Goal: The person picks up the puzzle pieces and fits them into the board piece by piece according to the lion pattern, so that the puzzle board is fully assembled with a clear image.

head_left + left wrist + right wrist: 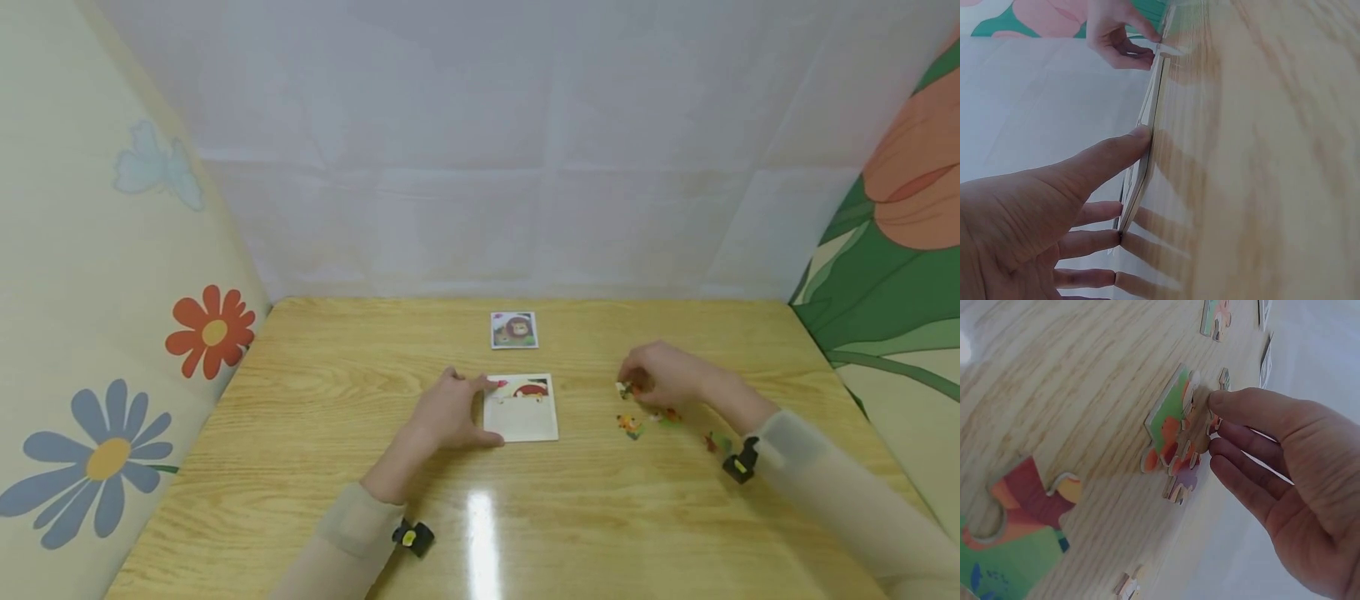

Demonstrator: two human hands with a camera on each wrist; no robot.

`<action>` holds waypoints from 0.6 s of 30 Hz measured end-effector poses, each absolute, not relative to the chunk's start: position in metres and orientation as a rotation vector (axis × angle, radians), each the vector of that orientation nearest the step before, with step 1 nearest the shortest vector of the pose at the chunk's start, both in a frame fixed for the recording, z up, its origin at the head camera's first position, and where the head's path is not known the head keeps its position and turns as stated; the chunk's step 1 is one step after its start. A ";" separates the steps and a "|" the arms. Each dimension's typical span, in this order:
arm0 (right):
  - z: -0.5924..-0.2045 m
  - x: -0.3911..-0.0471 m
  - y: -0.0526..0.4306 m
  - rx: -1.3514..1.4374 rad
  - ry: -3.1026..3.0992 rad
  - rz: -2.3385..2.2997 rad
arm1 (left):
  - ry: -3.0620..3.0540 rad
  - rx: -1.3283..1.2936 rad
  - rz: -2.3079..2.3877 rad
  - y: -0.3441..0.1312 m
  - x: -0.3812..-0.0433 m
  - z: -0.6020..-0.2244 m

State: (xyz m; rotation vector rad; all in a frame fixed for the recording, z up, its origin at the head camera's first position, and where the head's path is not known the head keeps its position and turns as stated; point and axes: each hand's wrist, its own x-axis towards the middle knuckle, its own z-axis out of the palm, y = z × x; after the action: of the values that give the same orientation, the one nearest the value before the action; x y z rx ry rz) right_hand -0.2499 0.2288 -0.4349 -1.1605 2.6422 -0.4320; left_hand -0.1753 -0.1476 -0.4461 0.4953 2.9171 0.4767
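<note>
A square white puzzle board (521, 423) lies on the table, its upper strip filled with a picture in red and white. My left hand (450, 410) holds the board along its left side, thumb at the near corner and forefinger at the far one. In the left wrist view the thumb presses on the board's edge (1147, 150). Over to the right, my right hand (663, 375) pinches a small jigsaw piece (624, 389) between thumb and fingers. Loose pieces lie around it, including an orange one (628, 425) and a green and red one (1029, 531).
Behind the board lies a small square picture card (514, 330) showing a lion. A white cloth (480, 225) hangs at the table's back edge, and flower-patterned panels (112, 333) flank both sides. More pieces sit under the right wrist, among them a green one (1169, 425).
</note>
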 end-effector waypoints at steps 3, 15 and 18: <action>-0.436 -0.251 0.230 -1.150 2.639 -0.426 | 2.915 0.489 0.485 -0.148 -0.175 -0.447; -0.438 -0.248 0.225 -1.259 2.697 -0.420 | 2.917 0.483 0.478 -0.148 -0.175 -0.447; -0.439 -0.247 0.223 -1.251 2.715 -0.426 | 2.916 0.485 0.474 -0.148 -0.175 -0.446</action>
State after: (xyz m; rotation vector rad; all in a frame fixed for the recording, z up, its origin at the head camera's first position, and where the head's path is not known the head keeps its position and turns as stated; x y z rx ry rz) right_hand -0.2471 0.2228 -0.4389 -1.2512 2.7149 -0.4259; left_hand -0.1752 -0.1477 -0.4464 0.4853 2.9162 0.4739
